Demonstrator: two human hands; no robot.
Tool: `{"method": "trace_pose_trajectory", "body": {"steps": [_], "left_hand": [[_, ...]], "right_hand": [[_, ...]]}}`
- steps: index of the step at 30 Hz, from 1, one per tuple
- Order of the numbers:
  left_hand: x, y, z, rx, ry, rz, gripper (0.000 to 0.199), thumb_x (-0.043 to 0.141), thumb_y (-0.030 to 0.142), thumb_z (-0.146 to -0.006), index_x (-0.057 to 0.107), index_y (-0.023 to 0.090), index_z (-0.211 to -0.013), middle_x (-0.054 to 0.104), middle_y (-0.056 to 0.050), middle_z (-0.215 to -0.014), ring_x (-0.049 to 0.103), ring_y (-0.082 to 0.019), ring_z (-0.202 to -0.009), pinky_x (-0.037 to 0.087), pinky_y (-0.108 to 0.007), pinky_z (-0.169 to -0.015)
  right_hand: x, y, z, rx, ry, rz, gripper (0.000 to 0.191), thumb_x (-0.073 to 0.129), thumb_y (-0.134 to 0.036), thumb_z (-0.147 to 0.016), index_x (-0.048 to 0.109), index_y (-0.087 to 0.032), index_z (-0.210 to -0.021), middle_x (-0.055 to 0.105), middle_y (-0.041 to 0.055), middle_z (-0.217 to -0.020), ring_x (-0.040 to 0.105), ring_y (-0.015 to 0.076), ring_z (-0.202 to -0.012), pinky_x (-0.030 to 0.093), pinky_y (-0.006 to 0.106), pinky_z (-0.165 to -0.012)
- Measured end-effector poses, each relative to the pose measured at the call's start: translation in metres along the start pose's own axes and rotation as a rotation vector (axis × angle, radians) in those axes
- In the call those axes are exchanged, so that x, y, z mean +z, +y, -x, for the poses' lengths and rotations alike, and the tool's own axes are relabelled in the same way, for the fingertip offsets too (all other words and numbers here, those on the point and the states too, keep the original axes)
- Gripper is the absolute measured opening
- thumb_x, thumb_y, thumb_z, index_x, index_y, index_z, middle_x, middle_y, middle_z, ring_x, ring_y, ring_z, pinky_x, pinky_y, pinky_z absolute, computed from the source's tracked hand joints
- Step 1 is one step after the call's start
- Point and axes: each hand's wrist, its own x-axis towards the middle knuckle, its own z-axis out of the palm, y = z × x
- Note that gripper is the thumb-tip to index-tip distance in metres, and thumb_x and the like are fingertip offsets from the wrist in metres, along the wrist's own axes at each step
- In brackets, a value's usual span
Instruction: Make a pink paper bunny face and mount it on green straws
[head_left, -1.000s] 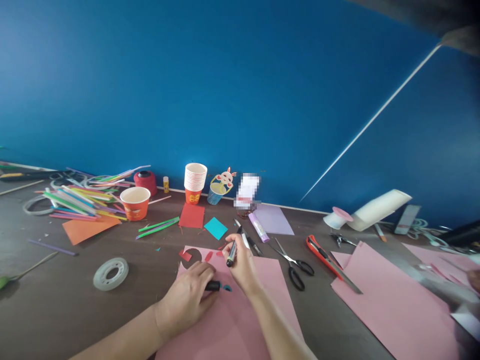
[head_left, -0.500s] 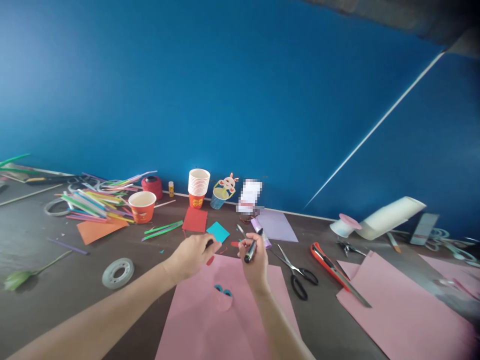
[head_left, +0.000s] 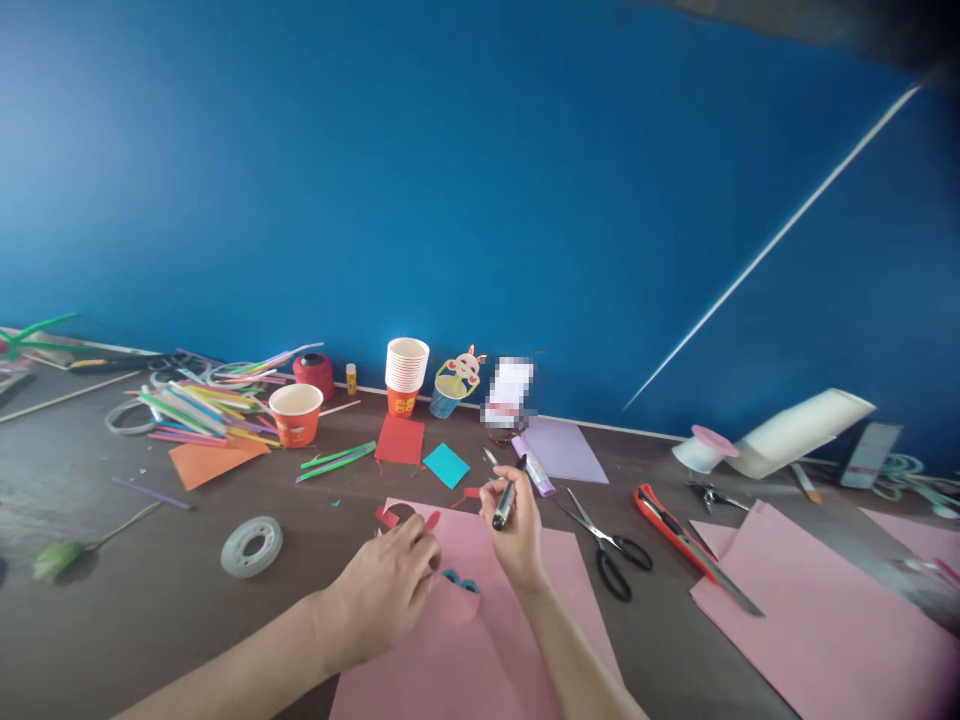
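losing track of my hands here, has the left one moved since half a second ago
Yes: judged against the blue square, the left hand has come back toward the person, farther from the square.

Central pink sheet (head_left: pixel 450 680) cut off below, white item (head_left: pixel 511 390) pixelated, green bud (head_left: pixel 58 560) blurred, palm of left hand (head_left: pixel 386 585) hidden

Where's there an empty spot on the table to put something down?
There's bare table between the tape roll and the left forearm, and below the scissors, between the big pink sheet and the pink stack. It's crowded at the back left, around the colourful sticks and orange cup.
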Motion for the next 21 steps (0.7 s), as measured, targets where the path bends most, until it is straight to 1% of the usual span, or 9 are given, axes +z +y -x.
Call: {"method": "trace_pose_trajectory", "body": {"steps": [2, 5, 7, 9, 12, 14, 18, 21], "left_hand": [[-0.001, 0.000, 0.004, -0.022, -0.020, 0.003, 0.016, 0.036, 0.022, -0.085, 0.052, 0.020, -0.083, 0.054, -0.004, -0.089, 0.055, -0.016, -0.077, 0.044, -0.028, -0.070], [0.003, -0.001, 0.009, -0.033, -0.094, 0.017, 0.022, 0.037, 0.029, -0.086, 0.053, 0.020, -0.075, 0.055, -0.001, -0.079, 0.056, -0.016, -0.070, 0.044, -0.027, -0.064], [0.009, -0.001, 0.014, -0.010, -0.126, 0.022, 0.017, 0.040, 0.030, -0.085, 0.054, 0.021, -0.079, 0.057, -0.001, -0.082, 0.057, -0.016, -0.073, 0.044, -0.026, -0.065], [0.016, 0.000, 0.020, 0.006, -0.141, -0.001, 0.013, 0.042, 0.026, -0.083, 0.054, 0.022, -0.089, 0.057, -0.002, -0.091, 0.058, -0.016, -0.078, 0.045, -0.027, -0.068], [0.025, 0.002, 0.029, 0.012, -0.176, -0.059, 0.022, 0.041, 0.023, -0.083, 0.051, 0.025, -0.103, 0.056, -0.004, -0.100, 0.058, -0.018, -0.082, 0.047, -0.030, -0.069], [0.027, 0.003, 0.032, 0.001, -0.196, -0.109, 0.027, 0.039, 0.021, -0.083, 0.049, 0.025, -0.108, 0.055, -0.005, -0.102, 0.058, -0.019, -0.083, 0.048, -0.033, -0.069], [0.026, 0.004, 0.033, -0.048, -0.225, -0.183, 0.027, 0.040, 0.020, -0.081, 0.051, 0.023, -0.106, 0.054, -0.007, -0.103, 0.058, -0.021, -0.084, 0.049, -0.033, -0.067], [0.025, 0.000, 0.036, -0.063, -0.211, -0.203, 0.028, 0.038, 0.020, -0.082, 0.052, 0.021, -0.106, 0.054, -0.008, -0.103, 0.057, -0.022, -0.088, 0.050, -0.035, -0.068]], "right_hand": [[0.001, -0.001, 0.000, -0.007, 0.003, 0.003, 0.026, 0.051, -0.022, -0.079, 0.043, -0.020, -0.103, 0.057, 0.0001, -0.073, 0.058, 0.0138, -0.062, 0.047, 0.026, -0.057], [0.002, -0.002, 0.002, -0.022, 0.002, 0.001, 0.025, 0.051, -0.021, -0.079, 0.043, -0.019, -0.103, 0.056, -0.0009, -0.071, 0.058, 0.0132, -0.061, 0.048, 0.026, -0.058], [0.002, -0.004, 0.003, -0.033, -0.004, -0.009, 0.026, 0.050, -0.021, -0.079, 0.043, -0.019, -0.104, 0.056, -0.0011, -0.071, 0.058, 0.0129, -0.061, 0.048, 0.025, -0.059], [0.002, -0.005, 0.003, -0.031, -0.004, -0.025, 0.027, 0.050, -0.021, -0.079, 0.043, -0.019, -0.105, 0.056, -0.0009, -0.072, 0.058, 0.0127, -0.062, 0.049, 0.025, -0.059], [-0.001, -0.007, 0.002, -0.001, 0.034, -0.068, 0.027, 0.050, -0.022, -0.079, 0.043, -0.019, -0.104, 0.055, -0.0007, -0.074, 0.058, 0.0122, -0.061, 0.050, 0.026, -0.058], [-0.004, -0.009, -0.001, 0.026, 0.074, -0.105, 0.027, 0.051, -0.023, -0.078, 0.042, -0.020, -0.104, 0.055, -0.0009, -0.076, 0.059, 0.0118, -0.060, 0.051, 0.026, -0.057], [-0.015, -0.018, -0.008, 0.083, 0.145, -0.139, 0.028, 0.055, -0.026, -0.076, 0.044, -0.020, -0.102, 0.056, -0.0016, -0.074, 0.059, 0.0110, -0.054, 0.052, 0.027, -0.054], [-0.030, -0.037, -0.014, 0.099, 0.183, -0.190, 0.031, 0.057, -0.029, -0.076, 0.044, -0.020, -0.103, 0.058, -0.0008, -0.074, 0.060, 0.0114, -0.054, 0.053, 0.027, -0.054]]}}
